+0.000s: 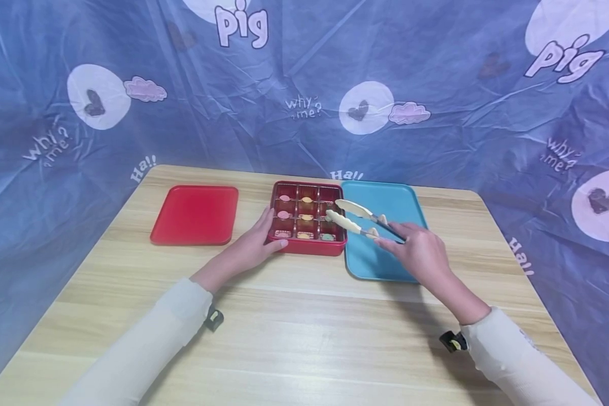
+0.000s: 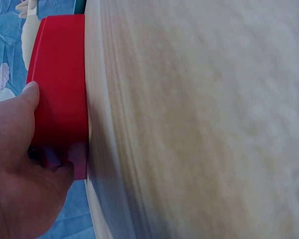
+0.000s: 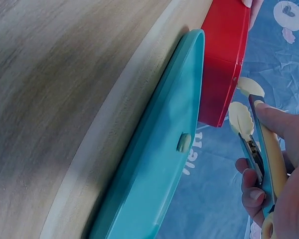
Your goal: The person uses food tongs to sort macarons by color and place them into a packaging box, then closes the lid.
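A red box (image 1: 314, 246) with a grid of compartments stands mid-table in the head view. Small pink pieces (image 1: 284, 215) lie in its left column and yellow ones (image 1: 307, 217) in the middle column. A green piece (image 1: 327, 237) is in the front right compartment. My left hand (image 1: 251, 245) grips the box's left front corner, thumb along the front rim. With my right hand (image 1: 423, 252) I hold cream-tipped tongs (image 1: 349, 223), their tips spread over the right column. In the right wrist view, a small pale green piece (image 3: 184, 143) lies on the blue tray.
The blue tray (image 1: 380, 265) lies right beside the box, beneath my right hand. A flat red tray (image 1: 195, 215) is at the left on the wooden table (image 1: 284, 327). A blue printed cloth (image 1: 304, 73) hangs behind and around the table.
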A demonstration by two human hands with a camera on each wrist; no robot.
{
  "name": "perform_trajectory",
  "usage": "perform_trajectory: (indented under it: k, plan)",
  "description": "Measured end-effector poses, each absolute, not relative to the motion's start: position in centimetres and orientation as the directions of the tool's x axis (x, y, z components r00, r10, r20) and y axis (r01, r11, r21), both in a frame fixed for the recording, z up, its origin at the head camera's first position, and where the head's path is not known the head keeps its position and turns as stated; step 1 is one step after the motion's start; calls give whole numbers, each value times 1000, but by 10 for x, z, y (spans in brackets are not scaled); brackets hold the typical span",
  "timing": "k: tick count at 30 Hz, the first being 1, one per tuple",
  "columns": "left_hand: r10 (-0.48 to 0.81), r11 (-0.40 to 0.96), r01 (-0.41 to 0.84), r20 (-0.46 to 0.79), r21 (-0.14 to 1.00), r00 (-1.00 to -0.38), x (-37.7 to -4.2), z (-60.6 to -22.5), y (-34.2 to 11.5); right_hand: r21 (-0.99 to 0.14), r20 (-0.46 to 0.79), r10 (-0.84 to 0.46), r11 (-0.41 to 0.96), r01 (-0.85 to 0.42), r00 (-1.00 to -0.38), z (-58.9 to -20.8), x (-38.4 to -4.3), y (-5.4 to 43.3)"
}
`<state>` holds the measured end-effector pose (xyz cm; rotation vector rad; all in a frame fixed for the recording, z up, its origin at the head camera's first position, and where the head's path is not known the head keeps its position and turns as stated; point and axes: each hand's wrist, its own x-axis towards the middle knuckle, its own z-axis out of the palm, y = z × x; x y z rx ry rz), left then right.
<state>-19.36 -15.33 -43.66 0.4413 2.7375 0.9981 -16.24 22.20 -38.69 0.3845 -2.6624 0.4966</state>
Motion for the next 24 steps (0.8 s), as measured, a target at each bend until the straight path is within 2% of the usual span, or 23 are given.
perform_trajectory:
  k: [24]
  plan:
    - [344,727,212,-80,653,-936,-193,-437,-154,-248,458,-194,909,-334,-867,-376,-164,238]
